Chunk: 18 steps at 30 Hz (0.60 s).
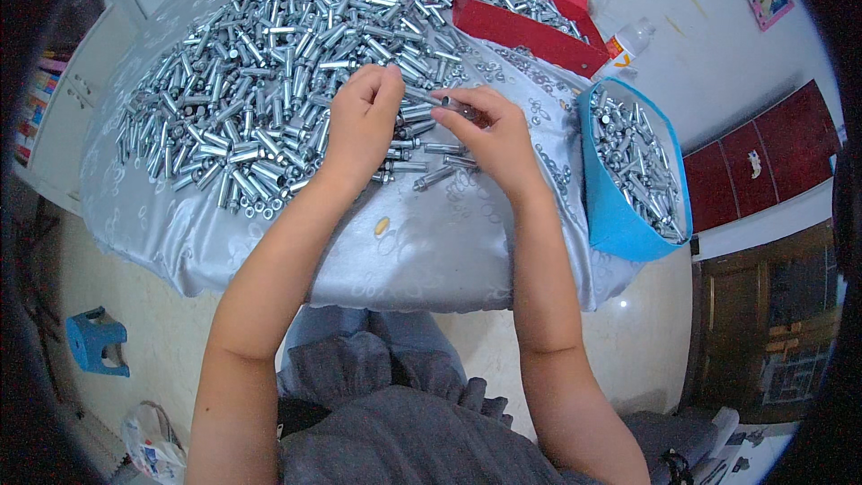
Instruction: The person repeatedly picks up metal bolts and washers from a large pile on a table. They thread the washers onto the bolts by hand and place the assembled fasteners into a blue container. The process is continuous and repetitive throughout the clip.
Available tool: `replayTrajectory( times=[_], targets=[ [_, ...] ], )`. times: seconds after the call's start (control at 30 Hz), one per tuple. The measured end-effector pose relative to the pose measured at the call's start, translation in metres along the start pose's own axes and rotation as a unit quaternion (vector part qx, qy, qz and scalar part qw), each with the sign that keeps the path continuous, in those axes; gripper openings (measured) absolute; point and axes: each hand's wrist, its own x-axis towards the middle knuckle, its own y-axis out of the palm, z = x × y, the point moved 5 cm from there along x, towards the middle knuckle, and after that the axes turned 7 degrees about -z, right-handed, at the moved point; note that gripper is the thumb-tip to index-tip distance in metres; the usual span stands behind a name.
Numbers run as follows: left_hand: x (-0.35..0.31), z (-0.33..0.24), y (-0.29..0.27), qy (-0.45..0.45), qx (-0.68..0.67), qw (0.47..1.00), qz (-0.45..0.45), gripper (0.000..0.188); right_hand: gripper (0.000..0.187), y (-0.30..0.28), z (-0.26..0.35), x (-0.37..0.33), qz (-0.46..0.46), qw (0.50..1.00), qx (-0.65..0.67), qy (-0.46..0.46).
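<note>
1. Head view shows a bench (404,251) draped in a patterned silver-grey cloth, with the person seated at its near edge and both forearms coming up from below.
2. Large heap of bright metal sleeve bolts (269,63) covers the far left half of the bench; loose washers (530,63) lie scattered toward the right.
3. Blue bin (620,216) stands at the right edge, part-filled with similar bolts; a red box (530,0) at the far side also holds some.
4. Right hand (494,130) is closed on a single bolt (453,106), held just above the cloth near the heap's near edge, its free end pointing toward the other hand.
5. Left hand (364,117) has fingers drawn together at that free end; whether they pinch a small part cannot be told.
6. Judgement: the step in hand appears to be fitting or threading a piece onto the held bolt. The next move would call for steady alignment of the two hands, then a twist.
</note>
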Motion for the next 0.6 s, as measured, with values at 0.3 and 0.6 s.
replayTrajectory(
  times=[0.3, 0.6],
  targets=[
    [0.000, 0.014, 0.000, -0.006, -0.026, 1.000, 0.007, 0.030, 0.019, -0.011, 0.000, 0.003, -0.035, 0.976, 0.175, 0.127],
    [-0.001, 0.012, 0.003, -0.013, -0.026, 1.000, 0.004, 0.037, 0.017, 0.000, -0.005, 0.002, 0.018, 0.956, 0.258, 0.137]
  ],
)
